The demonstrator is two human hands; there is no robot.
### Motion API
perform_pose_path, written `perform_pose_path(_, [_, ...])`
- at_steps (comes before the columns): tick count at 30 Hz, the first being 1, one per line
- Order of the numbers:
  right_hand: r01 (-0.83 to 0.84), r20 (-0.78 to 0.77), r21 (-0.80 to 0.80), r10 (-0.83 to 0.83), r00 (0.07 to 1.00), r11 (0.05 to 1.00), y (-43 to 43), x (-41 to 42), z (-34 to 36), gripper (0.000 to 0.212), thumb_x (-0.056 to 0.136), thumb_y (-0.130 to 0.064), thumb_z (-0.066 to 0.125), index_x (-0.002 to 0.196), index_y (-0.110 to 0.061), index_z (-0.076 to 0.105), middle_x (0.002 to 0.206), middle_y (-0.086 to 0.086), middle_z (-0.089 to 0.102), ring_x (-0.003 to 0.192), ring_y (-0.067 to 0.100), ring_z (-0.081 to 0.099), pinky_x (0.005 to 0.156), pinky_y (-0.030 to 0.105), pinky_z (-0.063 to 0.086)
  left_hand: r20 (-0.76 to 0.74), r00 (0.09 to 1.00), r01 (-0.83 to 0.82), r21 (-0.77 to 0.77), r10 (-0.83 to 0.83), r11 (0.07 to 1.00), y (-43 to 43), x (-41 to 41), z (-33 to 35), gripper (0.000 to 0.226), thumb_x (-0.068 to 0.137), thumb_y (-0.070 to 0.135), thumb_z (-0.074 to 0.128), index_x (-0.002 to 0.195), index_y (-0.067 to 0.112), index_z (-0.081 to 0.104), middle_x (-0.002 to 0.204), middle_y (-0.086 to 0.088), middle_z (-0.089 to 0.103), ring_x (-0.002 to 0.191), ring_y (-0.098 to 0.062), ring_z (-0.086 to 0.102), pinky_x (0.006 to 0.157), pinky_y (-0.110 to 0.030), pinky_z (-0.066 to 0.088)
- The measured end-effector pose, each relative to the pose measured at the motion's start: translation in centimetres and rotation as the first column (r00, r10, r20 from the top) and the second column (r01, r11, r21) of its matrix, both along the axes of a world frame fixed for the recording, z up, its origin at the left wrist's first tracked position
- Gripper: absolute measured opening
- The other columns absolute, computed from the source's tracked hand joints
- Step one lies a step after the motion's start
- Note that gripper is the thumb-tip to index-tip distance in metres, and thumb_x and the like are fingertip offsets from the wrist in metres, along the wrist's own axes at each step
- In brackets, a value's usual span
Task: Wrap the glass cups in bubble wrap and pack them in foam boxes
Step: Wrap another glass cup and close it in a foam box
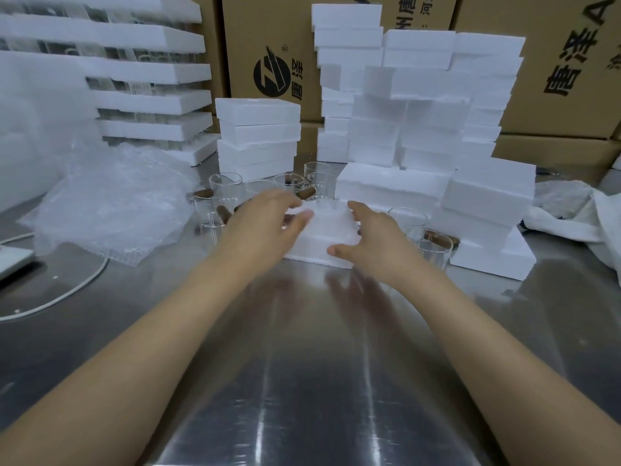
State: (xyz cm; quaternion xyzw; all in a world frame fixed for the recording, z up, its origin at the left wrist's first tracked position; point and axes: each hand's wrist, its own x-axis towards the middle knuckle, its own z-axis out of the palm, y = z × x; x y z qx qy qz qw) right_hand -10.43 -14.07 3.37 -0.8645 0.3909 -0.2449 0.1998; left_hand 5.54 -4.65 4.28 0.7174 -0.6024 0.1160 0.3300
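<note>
The foam box (311,245) lies on the table (302,364) between both hands; left hand (268,216) fingers curl round its left end; right hand (368,235) fingers, spread, clasp its right end

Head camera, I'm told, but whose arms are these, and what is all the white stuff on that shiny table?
No machine here: a person wears the camera on the head, so you look down along their own bare arms. The left hand and right hand grip a white foam box on the steel table; something bubble-wrapped seems to lie in it. Around it stand clear glass cups with brown handles, loose bubble wrap to the left, stacks of foam boxes behind, and cardboard cartons at the back.
</note>
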Motion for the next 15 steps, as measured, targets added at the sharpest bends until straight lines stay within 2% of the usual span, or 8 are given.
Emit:
perform_pose_path(2, [0.018,0.048,-0.01,-0.017,0.999,1.0,0.0,0.3,-0.2,0.08,0.078,-0.032,0.076,0.145,-0.016,0.036,0.135,0.01,0.052,0.128,0.024,0.046,0.087,0.02,0.033,-0.022,0.999,0.039,0.051,-0.038,0.998,-0.5,-0.3,-0.8,0.034,0.092,0.041,0.058,0.11,0.012,0.063,0.108,-0.002,0.061,0.105,-0.02,0.054,0.09,-0.038,0.045])
perform_pose_path(4, [0.024,0.1,0.019,-0.026,0.995,1.0,0.0,0.5,-0.4,0.083,0.081,-0.029,0.074,0.149,-0.017,0.029,0.141,0.009,0.05,0.132,0.022,0.042,0.079,0.012,0.025,-0.052,0.998,0.045,-0.001,-0.045,0.999,-0.8,0.0,-1.4,0.041,0.089,0.04,0.062,0.119,0.012,0.059,0.116,-0.003,0.058,0.113,-0.021,0.05,0.095,-0.031,0.04])
perform_pose_path(6, [0.002,0.147,0.075,-0.013,0.989,0.997,0.0,0.7,-0.5,0.089,0.082,-0.029,0.074,0.152,-0.019,0.019,0.145,0.009,0.047,0.135,0.02,0.04,0.078,0.01,0.024,-0.061,0.996,0.059,-0.007,-0.06,0.998,-1.0,0.5,-1.8,0.058,0.087,0.044,0.064,0.134,0.014,0.049,0.132,-0.002,0.052,0.125,-0.019,0.042,0.101,-0.028,0.032])
perform_pose_path(8, [-0.011,0.171,0.103,-0.007,0.985,0.995,0.3,0.8,-0.5,0.091,0.081,-0.028,0.074,0.153,-0.019,0.017,0.145,0.007,0.047,0.135,0.018,0.041,0.081,0.01,0.026,-0.05,0.995,0.088,0.087,-0.084,0.992,-1.3,1.1,-2.3,0.069,0.085,0.05,0.062,0.142,0.016,0.041,0.139,-0.002,0.048,0.128,-0.019,0.04,0.104,-0.031,0.032])
perform_pose_path(10, [0.002,0.18,0.088,-0.018,0.984,0.996,0.3,0.9,-0.5,0.084,0.081,-0.026,0.074,0.15,-0.017,0.027,0.142,0.006,0.05,0.131,0.017,0.045,0.078,0.009,0.026,-0.063,0.992,0.121,0.149,-0.113,0.981,-1.4,1.4,-2.6,0.073,0.084,0.052,0.062,0.143,0.017,0.038,0.14,-0.001,0.047,0.127,-0.018,0.041,0.103,-0.031,0.033])
perform_pose_path(13, [0.024,0.16,0.061,-0.034,0.986,0.998,0.6,1.0,-0.5,0.071,0.08,-0.025,0.072,0.143,-0.015,0.04,0.137,0.006,0.054,0.128,0.017,0.048,0.076,0.009,0.027,-0.099,0.986,0.147,0.148,-0.133,0.978,-1.6,1.9,-2.5,0.071,0.082,0.052,0.065,0.14,0.018,0.042,0.135,0.001,0.052,0.122,-0.017,0.045,0.099,-0.029,0.036])
perform_pose_path(15, [0.011,0.091,0.029,-0.013,0.996,1.0,0.8,0.8,-0.2,0.064,0.083,-0.025,0.069,0.14,-0.012,0.044,0.136,0.006,0.055,0.126,0.02,0.048,0.078,0.012,0.03,-0.116,0.982,0.164,0.168,-0.146,0.972,-1.7,2.0,-2.2,0.069,0.082,0.052,0.065,0.138,0.018,0.046,0.129,0.002,0.056,0.117,-0.017,0.049,0.1,-0.037,0.041])
